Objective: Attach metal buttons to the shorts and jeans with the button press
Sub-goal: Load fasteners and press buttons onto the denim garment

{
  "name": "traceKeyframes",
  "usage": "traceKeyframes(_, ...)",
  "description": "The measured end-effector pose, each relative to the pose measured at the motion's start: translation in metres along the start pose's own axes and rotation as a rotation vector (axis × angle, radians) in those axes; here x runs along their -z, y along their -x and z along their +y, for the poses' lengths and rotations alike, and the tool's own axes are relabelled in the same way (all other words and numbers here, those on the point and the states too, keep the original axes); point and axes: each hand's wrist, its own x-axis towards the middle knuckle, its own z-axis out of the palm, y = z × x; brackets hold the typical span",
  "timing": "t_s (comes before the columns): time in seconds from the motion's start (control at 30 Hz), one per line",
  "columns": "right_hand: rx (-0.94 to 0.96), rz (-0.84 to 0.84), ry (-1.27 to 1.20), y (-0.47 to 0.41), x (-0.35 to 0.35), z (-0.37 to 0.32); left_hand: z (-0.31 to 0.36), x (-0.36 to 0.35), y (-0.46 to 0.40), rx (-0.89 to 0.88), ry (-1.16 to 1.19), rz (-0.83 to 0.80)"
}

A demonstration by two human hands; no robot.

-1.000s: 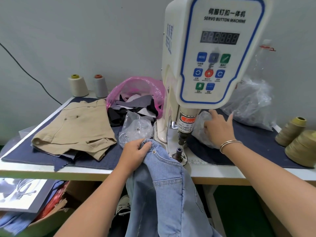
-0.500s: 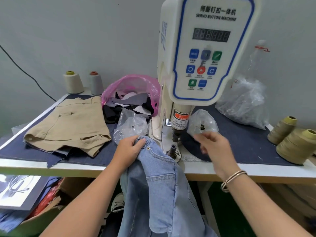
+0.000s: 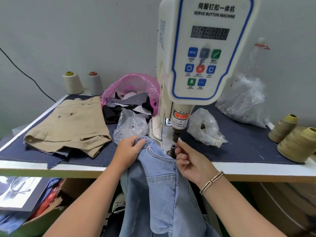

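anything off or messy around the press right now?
Nothing damaged or spilled. The right hand has fingertips right beside the lower die, under the press head's finger-warning label. The left hand bunches the jeans.

The left hand (image 3: 130, 152) grips the waistband of the jeans (image 3: 159, 182) at the bench's (image 3: 256, 171) front edge. The right hand (image 3: 191, 161) reaches its fingertips to the button press's (image 3: 205, 57) lower die (image 3: 172, 148), perhaps pinching a button. Khaki shorts (image 3: 68, 127) lie toward the left edge.

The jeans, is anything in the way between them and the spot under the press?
Yes. The right hand is at the lower post, fingertips right under the press head, while the left hand holds the jeans beside it.
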Motion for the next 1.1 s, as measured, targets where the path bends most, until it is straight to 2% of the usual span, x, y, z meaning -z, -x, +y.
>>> traceKeyframes(0.27, -0.021, 0.022, -0.030, 0.005, -0.005, -0.001, 0.000, 0.000, 0.000, -0.013, 0.000, -0.003)
traceKeyframes(0.57, -0.117, -0.004, -0.211, 0.015, -0.012, -0.002, 0.001, 0.000, 0.001, -0.010, 0.003, -0.015)
traceKeyframes(0.8, -0.067, -0.016, -0.346, 0.043, -0.026, 0.016, -0.001, -0.001, 0.001, -0.026, -0.003, 0.013)
traceKeyframes(0.87, -0.056, -0.067, -0.249, 0.052, -0.037, 0.032, -0.004, -0.003, 0.001, -0.016, -0.008, 0.010)
traceKeyframes(0.93, 0.017, -0.148, -0.009, 0.052, -0.055, 0.046, -0.006, -0.003, -0.001, 0.017, -0.005, -0.005)
traceKeyframes(1.0, 0.255, -0.190, 0.422, 0.038, -0.080, 0.046, -0.007, -0.003, -0.002, 0.051, -0.056, -0.057)
traceKeyframes(1.1, 0.682, -0.107, 1.069, -0.009, -0.117, 0.031, -0.008, -0.003, -0.002, 0.023, -0.098, -0.018)
